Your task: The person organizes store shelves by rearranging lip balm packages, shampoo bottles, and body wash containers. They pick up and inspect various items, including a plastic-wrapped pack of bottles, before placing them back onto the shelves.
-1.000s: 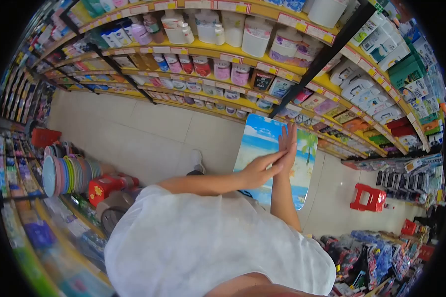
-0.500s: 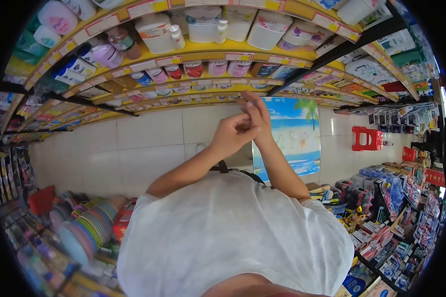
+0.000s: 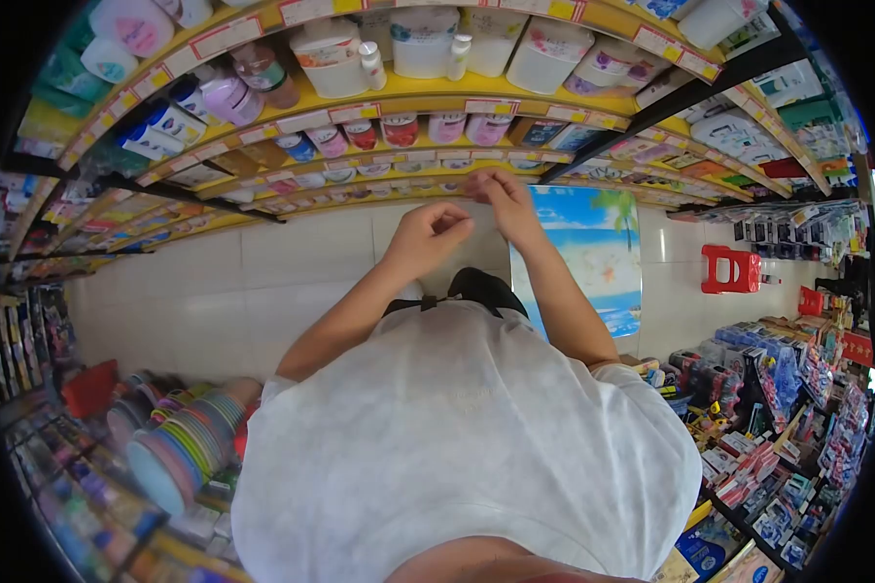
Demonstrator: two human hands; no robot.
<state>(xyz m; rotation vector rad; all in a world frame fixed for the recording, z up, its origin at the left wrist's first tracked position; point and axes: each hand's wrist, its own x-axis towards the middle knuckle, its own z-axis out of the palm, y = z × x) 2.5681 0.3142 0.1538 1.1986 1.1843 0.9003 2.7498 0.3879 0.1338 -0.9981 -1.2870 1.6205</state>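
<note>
My left hand is raised in front of my body, with its fingers loosely bent, the thumb held apart and nothing visible in it. Beside it and slightly higher, my right hand also looks bare, its fingers half curled and pointing up and to the left. A small gap separates the two hands. Just right of my right hand, a rectangular surface printed with a beach scene lies lower down, partly covered by my right forearm. Beyond my fingertips is the yellow-edged shelf with packaged goods.
Bottles and white tubs line the shelves ahead. A red plastic stool stands to the right on the tiled floor. Stacked colourful basins are at lower left. Racks of small packaged goods fill the lower right.
My hands were touching, fingers against each other; now they are apart. My left hand has moved left, and the right hand's fingers are more bent. The view has shifted slightly.
</note>
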